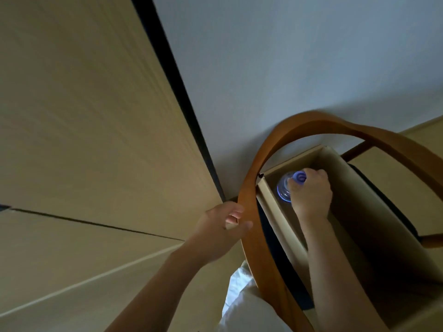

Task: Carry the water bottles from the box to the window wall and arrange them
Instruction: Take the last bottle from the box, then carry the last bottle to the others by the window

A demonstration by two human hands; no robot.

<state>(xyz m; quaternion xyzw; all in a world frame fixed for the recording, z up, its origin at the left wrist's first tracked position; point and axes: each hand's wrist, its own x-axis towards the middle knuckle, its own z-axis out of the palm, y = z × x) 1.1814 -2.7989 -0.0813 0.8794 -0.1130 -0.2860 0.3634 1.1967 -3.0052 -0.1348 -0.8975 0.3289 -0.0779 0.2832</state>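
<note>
Left hand [221, 226] has its fingers curled round the cardboard box [354, 212] flap by the curved wooden chair arm [249, 188], while the right hand [310, 192] reaches down inside, fingers wrapped round the blue-capped water bottle [286, 188].

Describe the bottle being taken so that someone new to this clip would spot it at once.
Find the curved wooden chair arm at lower right; the open cardboard box sits behind it. At the box's far end, the right hand grips a clear water bottle by its neck. Its blue cap is the only bright colour there.
</note>
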